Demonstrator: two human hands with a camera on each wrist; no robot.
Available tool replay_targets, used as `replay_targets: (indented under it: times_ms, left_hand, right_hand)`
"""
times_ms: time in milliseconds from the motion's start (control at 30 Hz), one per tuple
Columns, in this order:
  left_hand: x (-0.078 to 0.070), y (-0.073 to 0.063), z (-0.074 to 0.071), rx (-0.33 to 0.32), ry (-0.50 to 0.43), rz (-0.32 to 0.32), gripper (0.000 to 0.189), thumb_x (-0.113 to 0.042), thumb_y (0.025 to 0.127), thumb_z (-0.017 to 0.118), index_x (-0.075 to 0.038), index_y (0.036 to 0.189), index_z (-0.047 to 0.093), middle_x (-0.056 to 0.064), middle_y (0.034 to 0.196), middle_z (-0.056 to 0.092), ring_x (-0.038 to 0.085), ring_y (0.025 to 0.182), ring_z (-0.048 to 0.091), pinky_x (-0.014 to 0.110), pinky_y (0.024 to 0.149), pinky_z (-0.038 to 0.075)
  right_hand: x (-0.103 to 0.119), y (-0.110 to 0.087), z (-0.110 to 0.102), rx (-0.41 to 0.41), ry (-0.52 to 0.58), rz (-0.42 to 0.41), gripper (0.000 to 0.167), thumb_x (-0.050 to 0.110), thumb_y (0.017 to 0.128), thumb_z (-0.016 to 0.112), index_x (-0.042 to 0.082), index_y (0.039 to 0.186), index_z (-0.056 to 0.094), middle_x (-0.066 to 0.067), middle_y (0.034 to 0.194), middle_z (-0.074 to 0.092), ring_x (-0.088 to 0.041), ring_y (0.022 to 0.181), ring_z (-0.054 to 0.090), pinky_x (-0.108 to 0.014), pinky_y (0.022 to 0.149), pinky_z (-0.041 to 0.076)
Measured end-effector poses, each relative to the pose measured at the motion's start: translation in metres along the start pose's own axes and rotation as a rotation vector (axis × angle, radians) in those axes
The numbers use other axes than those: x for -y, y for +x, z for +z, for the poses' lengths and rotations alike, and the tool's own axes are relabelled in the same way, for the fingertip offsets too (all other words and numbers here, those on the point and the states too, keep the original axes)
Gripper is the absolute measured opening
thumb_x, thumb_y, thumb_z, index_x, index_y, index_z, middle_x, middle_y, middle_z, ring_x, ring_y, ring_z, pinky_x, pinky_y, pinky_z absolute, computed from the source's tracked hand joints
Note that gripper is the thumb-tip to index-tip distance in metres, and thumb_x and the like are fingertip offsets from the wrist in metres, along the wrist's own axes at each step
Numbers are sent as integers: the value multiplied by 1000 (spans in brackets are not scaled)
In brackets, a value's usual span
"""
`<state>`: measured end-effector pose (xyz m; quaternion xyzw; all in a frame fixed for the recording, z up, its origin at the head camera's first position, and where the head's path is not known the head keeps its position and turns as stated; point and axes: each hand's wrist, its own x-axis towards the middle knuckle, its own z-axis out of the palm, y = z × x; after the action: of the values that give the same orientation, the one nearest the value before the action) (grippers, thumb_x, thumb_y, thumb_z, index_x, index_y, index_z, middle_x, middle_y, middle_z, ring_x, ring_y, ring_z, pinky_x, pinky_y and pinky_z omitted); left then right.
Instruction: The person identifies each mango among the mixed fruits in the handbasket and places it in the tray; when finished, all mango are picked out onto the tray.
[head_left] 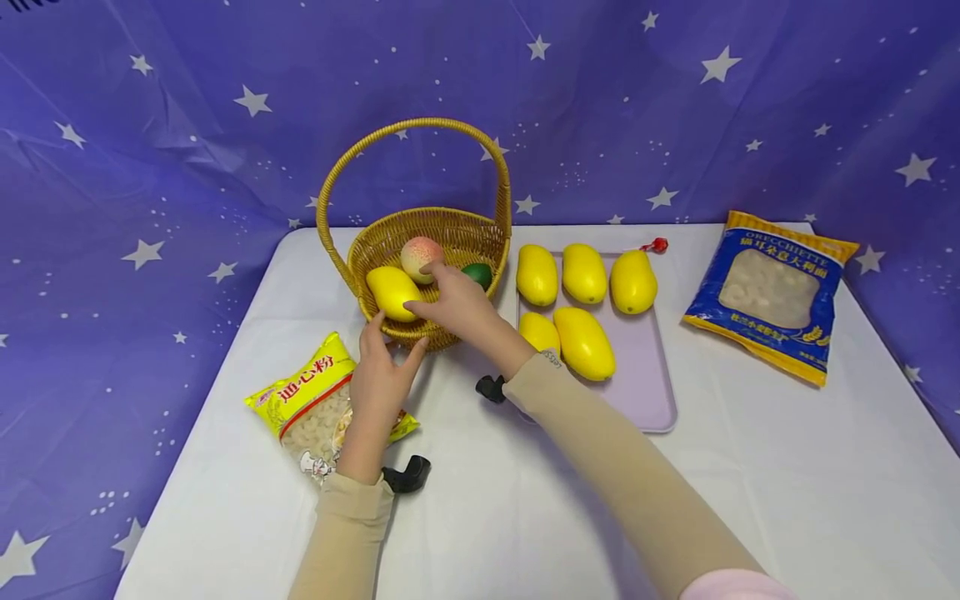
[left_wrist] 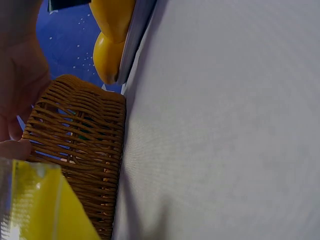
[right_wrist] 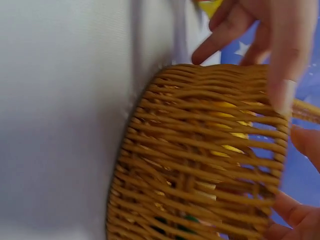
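Observation:
A wicker basket [head_left: 427, 221] with a tall handle stands at the back of the table. Inside it lie a yellow mango [head_left: 392, 293], a pink-and-cream peach [head_left: 422, 257] and a dark green fruit [head_left: 477, 275], partly hidden. My left hand [head_left: 381, 379] rests against the basket's front left rim, thumb and fingers spread apart. Over the basket reaches my right hand [head_left: 465, 308]; its thumb is at the mango's right end and its fingers are by the peach. In the right wrist view, the basket's woven side [right_wrist: 195, 150] hides most of the fruit.
Right of the basket, a lilac tray [head_left: 637, 375] bears several mangoes [head_left: 585, 343]. A red lollipop [head_left: 658, 245] lies by its back edge. A yellow pasta bag [head_left: 315, 400] lies beneath my left forearm, and a blue orecchiette bag [head_left: 772, 292] at the far right. Starry purple cloth hangs behind.

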<state>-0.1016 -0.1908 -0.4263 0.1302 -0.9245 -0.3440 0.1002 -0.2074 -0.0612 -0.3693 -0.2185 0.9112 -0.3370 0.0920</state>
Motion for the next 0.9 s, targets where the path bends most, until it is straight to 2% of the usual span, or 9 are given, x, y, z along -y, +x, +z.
replay_targets:
  times_ms: [133,367,900]
  left_hand:
    - [0,0,1,-5,2,3,86,-63,89,54,-14,151,22,15,149,31,30,107,60,45,66,49]
    - [0,0,1,-9,-1,7,85,-63,89,55,-14,151,23,14,149,31,29,107,60,44,65,49]
    - [0,0,3,-15,-7,1,85,-62,88,56,-15,151,24,13,149,32,30,108,60,46,68,49]
  right_hand:
    - [1,9,9,24,-72,1,70,48,87,68,10,141,46,-7,133,55,-21,117,55,-36,94,45]
    - [3,19,18,36,-134,-7,70,49,86,68,9,140,47,-6,129,57,-20,108,58,-36,89,48]
    - [4,33,29,82,-159,-8,80,52,84,68,7,144,40,-8,122,60,-20,94,61,-34,79,49]
